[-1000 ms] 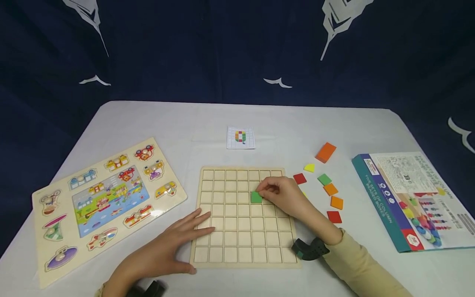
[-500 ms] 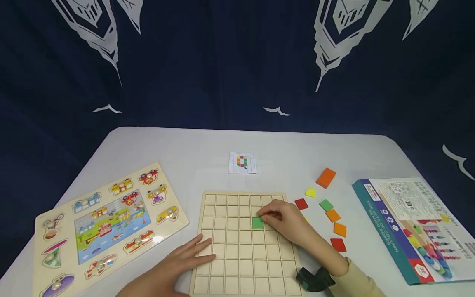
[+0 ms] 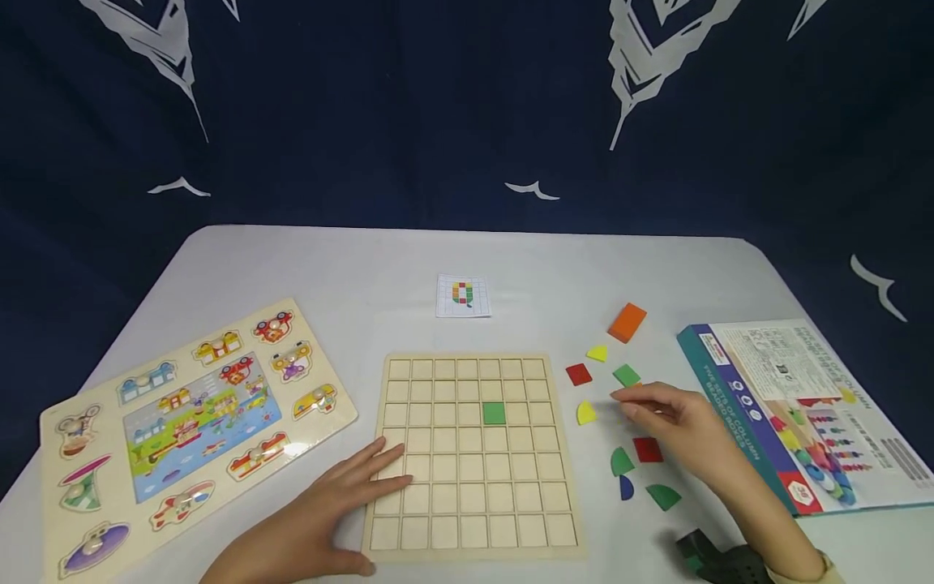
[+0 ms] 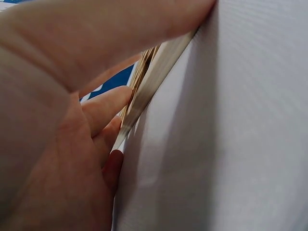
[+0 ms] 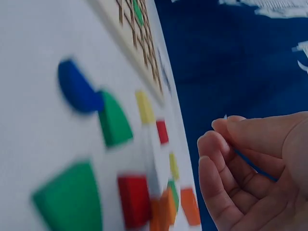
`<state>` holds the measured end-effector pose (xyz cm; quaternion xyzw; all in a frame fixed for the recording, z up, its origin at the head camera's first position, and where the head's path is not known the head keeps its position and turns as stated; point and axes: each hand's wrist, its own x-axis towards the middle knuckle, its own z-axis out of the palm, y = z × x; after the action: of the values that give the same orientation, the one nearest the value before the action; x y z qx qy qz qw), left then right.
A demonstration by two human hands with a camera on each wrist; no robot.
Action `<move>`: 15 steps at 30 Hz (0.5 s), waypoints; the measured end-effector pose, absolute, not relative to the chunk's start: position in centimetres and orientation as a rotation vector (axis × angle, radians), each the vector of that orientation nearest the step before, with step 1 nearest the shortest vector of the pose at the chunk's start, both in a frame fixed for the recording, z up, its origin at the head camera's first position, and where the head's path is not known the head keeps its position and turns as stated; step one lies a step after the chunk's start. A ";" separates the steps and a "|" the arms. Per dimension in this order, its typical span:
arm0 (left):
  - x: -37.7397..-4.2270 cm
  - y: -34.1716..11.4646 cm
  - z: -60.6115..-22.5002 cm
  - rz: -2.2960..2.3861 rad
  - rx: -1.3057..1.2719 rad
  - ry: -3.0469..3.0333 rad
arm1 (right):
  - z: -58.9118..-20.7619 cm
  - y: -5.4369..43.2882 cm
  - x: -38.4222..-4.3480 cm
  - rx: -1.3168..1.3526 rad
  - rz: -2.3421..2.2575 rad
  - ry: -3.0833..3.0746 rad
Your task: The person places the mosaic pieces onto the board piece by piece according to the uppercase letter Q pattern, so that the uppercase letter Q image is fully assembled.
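Note:
My left hand (image 3: pixel 321 511) lies with spread fingers along the left edge of a wooden grid board (image 3: pixel 374 454), fingertips over its rim. In the left wrist view, the fingers touch the board's side edge (image 4: pixel 159 79). One green square tile (image 3: pixel 494 413) sits in a cell right of the board's middle. My right hand (image 3: pixel 679 426) hovers over loose tiles to the right, its thumb close to the bent fingers and nothing visible between them. In the right wrist view, orange tiles (image 5: pixel 168 207) lie on the table beyond the fingers; the hand hides them in the head view.
Around the right hand lie red tiles (image 3: pixel 648 449), a green square (image 3: pixel 626 375), yellow pieces (image 3: pixel 586 413), green quarter pieces (image 3: pixel 663 496) and a blue piece (image 3: pixel 626 487). An orange block (image 3: pixel 627 323), pattern card (image 3: pixel 463 308), boxed set (image 3: pixel 737 430) and picture puzzle (image 3: pixel 292 438) surround the board.
My right hand has let go of the green square in the board and moved right over the loose tiles. My left hand stays at the board's edge. The head view has tilted and shifted.

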<state>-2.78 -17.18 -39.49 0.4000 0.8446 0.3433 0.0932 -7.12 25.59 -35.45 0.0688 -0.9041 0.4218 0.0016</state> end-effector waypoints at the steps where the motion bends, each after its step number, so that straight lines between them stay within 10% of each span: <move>1: -2.8 -17.2 -39.4 1.021 1.192 2.510 | -35.6 26.0 -7.0 0.197 1.302 -2.843; 15: -2.9 -17.3 -39.5 1.046 1.228 2.511 | -36.8 25.8 -7.7 0.068 1.050 -2.814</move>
<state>-2.86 -17.26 -39.50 0.4101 0.8387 0.3494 0.0788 -7.69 25.84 -36.78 0.0227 -0.9345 0.3486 0.0689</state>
